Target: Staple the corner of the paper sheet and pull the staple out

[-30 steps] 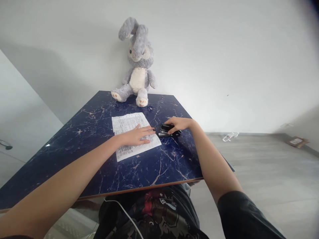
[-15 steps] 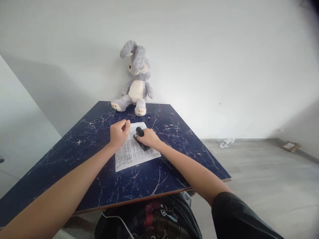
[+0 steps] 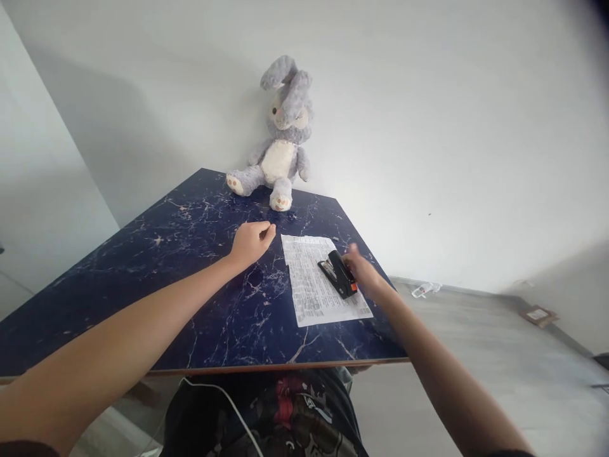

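A printed paper sheet [image 3: 311, 298] lies on the dark blue marble table [image 3: 190, 254], right of centre. A black stapler [image 3: 339, 274] with an orange end rests on the sheet's right side. My right hand [image 3: 364, 273] is at the stapler's right end, touching or almost touching it. Its fingers are smeared by motion, so its grip does not show. My left hand [image 3: 252, 241] rests on the bare tabletop just left of the sheet. Its fingers are curled into a loose fist with nothing visible in them.
A grey plush rabbit [image 3: 280, 146] sits at the table's far edge against the white wall. A plastic bottle [image 3: 425, 289] and a flat cardboard piece [image 3: 537, 314] lie on the grey floor to the right. A white cable [image 3: 223, 406] hangs at my lap.
My left hand has come off the sheet and now rests closed on the table beside it. My right hand and the stapler have shifted to the sheet's right side. The view has swung left.
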The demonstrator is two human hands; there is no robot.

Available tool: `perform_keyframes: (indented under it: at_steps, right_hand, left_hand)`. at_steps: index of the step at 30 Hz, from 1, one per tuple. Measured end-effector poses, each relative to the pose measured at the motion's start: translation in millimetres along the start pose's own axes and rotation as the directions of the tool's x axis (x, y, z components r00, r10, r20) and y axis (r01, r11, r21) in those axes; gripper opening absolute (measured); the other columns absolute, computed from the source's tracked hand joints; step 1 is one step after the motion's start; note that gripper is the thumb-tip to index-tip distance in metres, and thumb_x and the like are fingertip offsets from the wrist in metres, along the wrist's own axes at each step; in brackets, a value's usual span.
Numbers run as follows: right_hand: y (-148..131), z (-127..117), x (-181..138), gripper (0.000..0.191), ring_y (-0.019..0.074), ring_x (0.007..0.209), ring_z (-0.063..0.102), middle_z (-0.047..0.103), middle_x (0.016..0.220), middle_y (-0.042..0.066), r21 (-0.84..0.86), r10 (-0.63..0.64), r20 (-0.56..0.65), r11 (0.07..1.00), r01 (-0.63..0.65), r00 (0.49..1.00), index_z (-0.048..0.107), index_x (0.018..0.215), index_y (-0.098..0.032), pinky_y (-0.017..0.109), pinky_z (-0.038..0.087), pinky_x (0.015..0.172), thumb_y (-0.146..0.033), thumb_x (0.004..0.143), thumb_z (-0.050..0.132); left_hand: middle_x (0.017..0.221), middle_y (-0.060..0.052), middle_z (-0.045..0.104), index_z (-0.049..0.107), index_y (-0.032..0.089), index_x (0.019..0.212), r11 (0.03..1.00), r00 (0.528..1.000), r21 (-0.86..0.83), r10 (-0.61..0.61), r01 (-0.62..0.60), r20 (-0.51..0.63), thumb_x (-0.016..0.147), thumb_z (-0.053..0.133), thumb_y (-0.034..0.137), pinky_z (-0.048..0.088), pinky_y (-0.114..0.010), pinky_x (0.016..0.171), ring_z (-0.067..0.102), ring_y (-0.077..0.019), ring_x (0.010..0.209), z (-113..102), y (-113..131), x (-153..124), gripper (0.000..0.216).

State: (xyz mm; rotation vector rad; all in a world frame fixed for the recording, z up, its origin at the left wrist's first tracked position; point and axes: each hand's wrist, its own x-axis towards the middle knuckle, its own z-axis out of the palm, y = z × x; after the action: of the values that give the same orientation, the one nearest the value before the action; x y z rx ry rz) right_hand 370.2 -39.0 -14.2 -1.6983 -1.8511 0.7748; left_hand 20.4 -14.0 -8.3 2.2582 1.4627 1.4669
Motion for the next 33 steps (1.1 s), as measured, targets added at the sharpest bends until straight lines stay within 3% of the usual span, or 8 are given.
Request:
perform_keyframes:
  at_steps: [4,6,8,13,18,25,30,33]
  right_hand:
    - [11,-9,39,0.049,0.0352,0.117,0.06,0.066,0.118,0.02,-0.227,-0.129,-0.258,0.971,0.069,0.958,0.066,0.111,-0.017,0.046,0.051,0.098,-0.054,0.103,0.036]
    - [7,2,65,0.046,0.0344,0.139,0.047,0.056,0.141,0.023,-0.419,-0.195,-0.191,0.903,0.1,0.962,0.061,0.131,-0.011,0.047,0.038,0.116,-0.039,0.103,0.038]
    - [-1,21,90,0.053,0.0335,0.151,0.034,0.044,0.156,0.026,-0.524,-0.145,-0.1,0.849,0.072,0.984,0.049,0.146,-0.004,0.047,0.029,0.122,-0.032,0.104,0.036]
    - [-27,76,129,0.061,0.0388,0.158,0.019,0.027,0.167,0.028,-0.553,-0.082,-0.027,0.832,0.054,0.996,0.038,0.156,0.0,0.058,0.016,0.126,-0.035,0.107,0.034]
    - [-77,126,142,0.059,0.0315,0.161,0.013,0.02,0.173,0.013,-0.53,-0.205,0.14,0.811,0.248,0.969,0.033,0.164,-0.015,0.063,0.008,0.127,-0.038,0.109,0.031]
    - [-160,196,135,0.059,0.0258,0.161,0.011,0.017,0.173,0.012,-0.422,-0.347,0.28,0.793,0.439,0.895,0.029,0.165,-0.016,0.062,0.007,0.128,-0.028,0.107,0.035]
    - [-180,212,123,0.061,0.0241,0.162,-0.001,0.008,0.175,0.008,-0.36,-0.441,0.323,0.761,0.54,0.837,0.025,0.167,-0.023,0.069,-0.001,0.125,-0.026,0.107,0.037]
    - [-170,205,113,0.059,0.0264,0.162,-0.001,0.01,0.174,0.011,-0.379,-0.408,0.239,0.796,0.472,0.881,0.024,0.166,-0.016,0.073,0.001,0.123,-0.031,0.109,0.029]
  left_hand:
    - [0.054,-0.001,0.058,0.049,0.022,0.057,0.998,0.999,-0.038,-0.043,0.042,-0.016,0.101,0.047,0.039,0.039,-0.031,0.063,0.052,-0.0155,0.053,-3,-4,2,0.047]
    - [0.052,-0.001,0.057,0.051,0.022,0.057,0.997,0.998,-0.059,-0.06,0.058,-0.029,0.1,0.047,0.039,0.04,-0.03,0.062,0.053,-0.0159,0.053,-4,-7,3,0.047]
    - [0.052,-0.001,0.057,0.052,0.022,0.057,0.994,0.996,-0.079,-0.074,0.07,-0.042,0.101,0.048,0.039,0.04,-0.03,0.061,0.054,-0.0158,0.053,-5,-9,3,0.047]
    - [0.052,0.0,0.057,0.051,0.022,0.057,0.994,0.993,-0.095,-0.068,0.059,-0.095,0.1,0.05,0.038,0.038,-0.029,0.058,0.052,-0.0149,0.05,-6,-10,4,0.047]
    - [0.051,0.0,0.054,0.049,0.021,0.056,0.998,0.981,-0.048,-0.043,0.034,-0.192,0.099,0.052,0.037,0.036,-0.029,0.057,0.049,-0.0144,0.052,-10,-7,7,0.046]
    - [0.051,0.0,0.051,0.047,0.021,0.056,0.999,0.958,-0.043,-0.036,0.025,-0.285,0.097,0.056,0.033,0.034,-0.029,0.057,0.046,-0.0138,0.052,-20,-7,10,0.044]
    - [0.05,0.0,0.051,0.048,0.021,0.057,0.997,0.947,-0.054,-0.065,0.051,-0.315,0.098,0.055,0.035,0.037,-0.027,0.057,0.049,-0.0136,0.053,-25,-8,13,0.045]
    - [0.051,0.0,0.054,0.051,0.021,0.058,0.994,0.94,-0.084,-0.097,0.073,-0.326,0.1,0.053,0.036,0.038,-0.026,0.056,0.052,-0.0134,0.052,-27,-8,14,0.045]
